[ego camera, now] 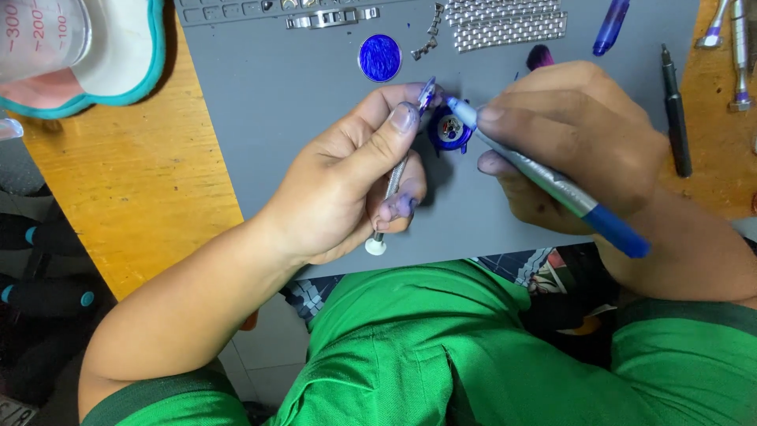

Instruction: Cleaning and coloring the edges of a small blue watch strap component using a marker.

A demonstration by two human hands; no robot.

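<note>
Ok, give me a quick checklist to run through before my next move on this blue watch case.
1. Left hand grips the thin metal tool firmly: ok.
2. Right hand holds the blue-capped pen tool, tip at the blue watch case: ok.
3. Watch case rests on the grey mat, not off its edge: ok.
4. Tool tips seated on the right part inside the case: cannot tell, too small.
5. Blue round disc and metal band pieces lie apart from the hands: ok.

both hands (347,177) (579,146) meet fingertip to fingertip, fingers curled shut.
</note>
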